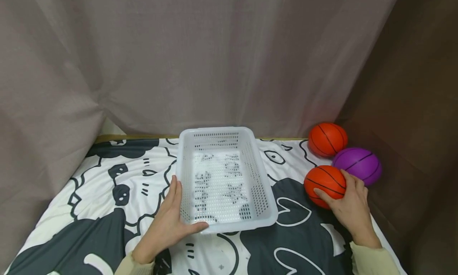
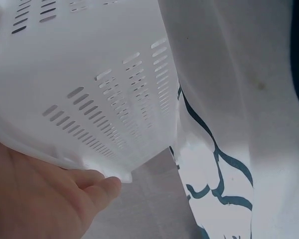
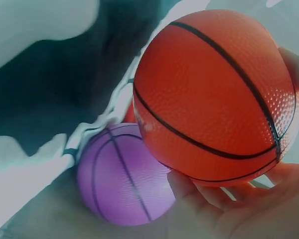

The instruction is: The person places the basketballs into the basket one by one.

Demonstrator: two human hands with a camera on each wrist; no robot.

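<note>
A white perforated plastic basket (image 1: 262,203) sits on the patterned cloth in the middle of the head view. My left hand (image 1: 168,223) rests against its near left corner, fingers straight along the left side and thumb at the front rim. In the left wrist view those fingers (image 2: 97,186) touch the basket's rim (image 2: 55,157). My right hand (image 1: 352,205) grips a small orange basketball (image 1: 322,183), thumb on its near side and fingers over its right side. The right wrist view shows this orange ball (image 3: 209,99) close up, with fingers beneath it.
A purple ball (image 1: 358,163) lies just behind the gripped one, and another orange ball (image 1: 327,139) is farther back, near the curtain. Grey curtain (image 1: 214,60) hangs behind the cloth (image 1: 139,175); a brown curtain (image 1: 411,148) closes off the right side.
</note>
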